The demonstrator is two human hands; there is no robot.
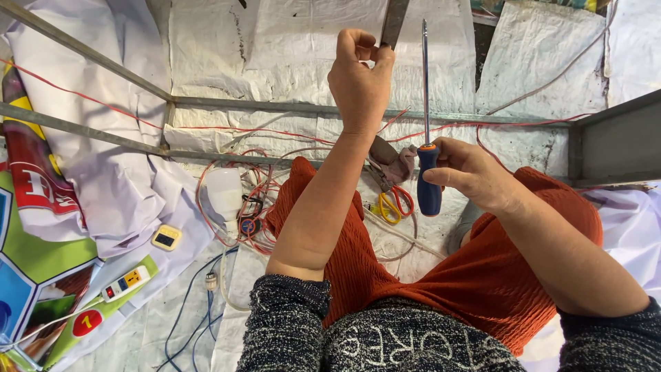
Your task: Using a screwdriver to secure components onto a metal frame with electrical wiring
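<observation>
My left hand (359, 79) is raised and pinches the lower end of a grey metal bar (394, 21) that rises out of the top of the view. My right hand (468, 172) grips the blue handle of a long screwdriver (427, 176). Its thin shaft points straight up, just right of the bar. Both arms reach out over my knees, which are covered in orange cloth (496, 275).
A grey metal frame (275, 105) crosses the view, with red wires (248, 207) tangled under it. Yellow-handled scissors (392, 204), a white bulb (225, 193), a small yellow device (166, 238) and a white power strip (126, 282) lie on the white sheeting.
</observation>
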